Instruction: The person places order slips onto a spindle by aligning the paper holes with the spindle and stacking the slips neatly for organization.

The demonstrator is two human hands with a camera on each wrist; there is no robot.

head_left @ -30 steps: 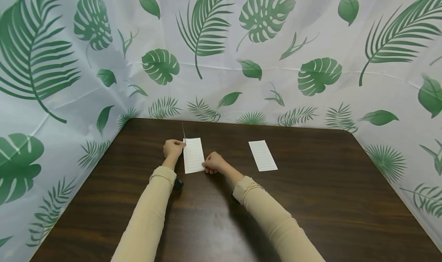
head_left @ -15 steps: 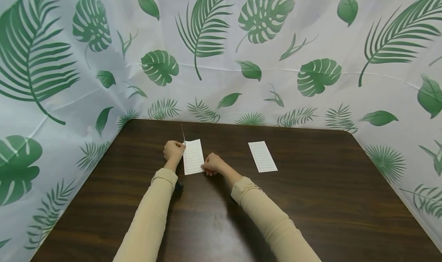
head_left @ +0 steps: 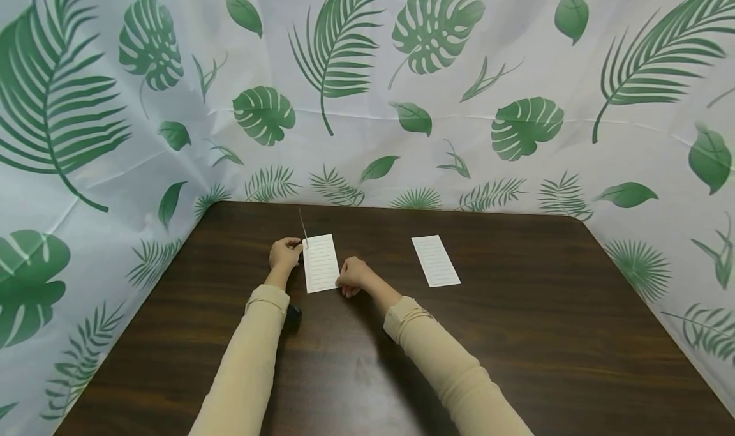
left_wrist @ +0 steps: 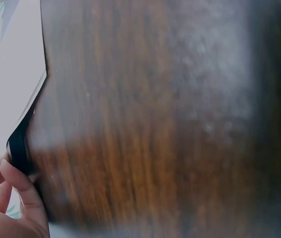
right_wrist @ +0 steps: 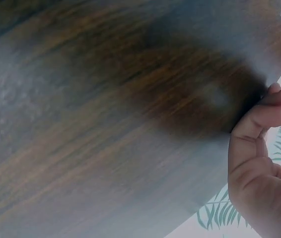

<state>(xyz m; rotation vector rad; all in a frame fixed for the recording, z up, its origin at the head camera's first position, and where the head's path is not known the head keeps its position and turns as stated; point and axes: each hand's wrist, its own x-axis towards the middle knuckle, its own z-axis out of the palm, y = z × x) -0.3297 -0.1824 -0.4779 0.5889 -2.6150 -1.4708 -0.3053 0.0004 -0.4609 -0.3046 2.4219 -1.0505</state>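
In the head view, lined white paper lies on the dark wooden table, its layered edge showing in the left wrist view. A small black clip-like piece sits at the paper's edge, and my left hand pinches it with curled fingers. A thin straight strip rises from the paper's upper left, beside that hand. At the lower right corner, my right hand pinches the paper between thumb and bent forefinger; its fingers hide the corner in the right wrist view.
Another lined white paper lies flat to the right on the brown table. A white curtain with green leaves hangs behind the far edge and along both sides.
My left fingers have shifted slightly left, off the paper's surface to its edge, uncovering the black piece. The doubled left edge of the paper now looks even. The right hand has barely moved.
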